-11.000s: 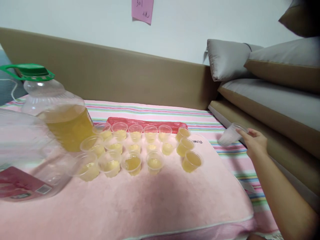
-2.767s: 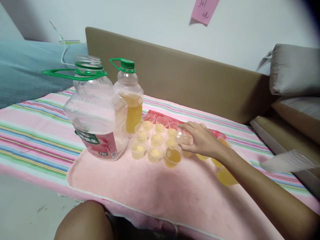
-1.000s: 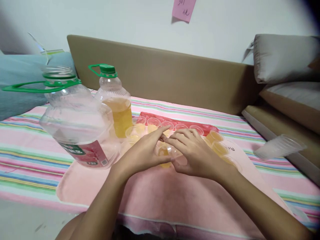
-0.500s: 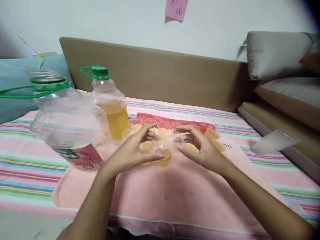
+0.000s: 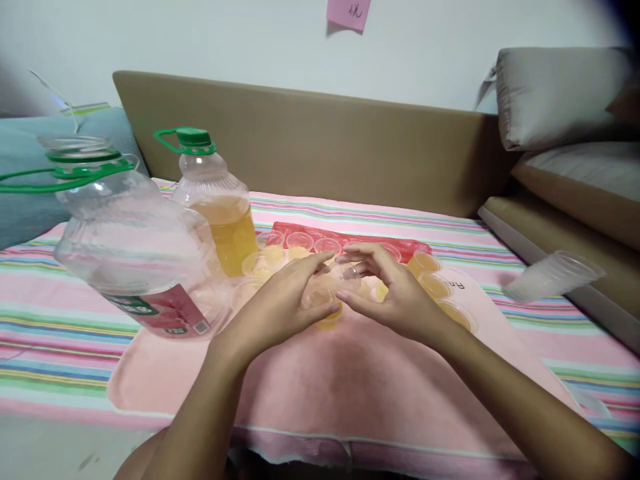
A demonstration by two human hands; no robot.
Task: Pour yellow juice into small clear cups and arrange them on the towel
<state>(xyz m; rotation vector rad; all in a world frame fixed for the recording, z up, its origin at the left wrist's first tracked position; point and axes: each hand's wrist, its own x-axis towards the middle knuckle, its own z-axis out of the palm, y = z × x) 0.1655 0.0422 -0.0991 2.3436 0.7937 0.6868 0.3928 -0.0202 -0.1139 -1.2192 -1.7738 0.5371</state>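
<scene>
A clear plastic cup [image 5: 349, 276] is held sideways between my two hands, partly hidden by the fingers. My left hand [image 5: 283, 303] curves around its left end, thumb below and fingers above. The fingers and thumb of my right hand [image 5: 395, 287] pinch its right end. Around and beyond the hands stand several clear cups of yellow liquid, among them a left cup [image 5: 260, 265] and a right cup [image 5: 456, 316]. One cup of yellow liquid [image 5: 328, 323] is partly covered by my left hand.
At left stand an uncapped, mostly clear jug [image 5: 135, 247] and a green-capped jug [image 5: 233, 230] of yellow liquid. A stack of clear cups [image 5: 555, 277] lies on its side at right. A red plastic package [image 5: 350, 237] lies behind the cups. Grey cushions [image 5: 565, 100] sit far right.
My hands have come closer together, the left moving right, and the cup between them is more covered. The view has shifted slightly.
</scene>
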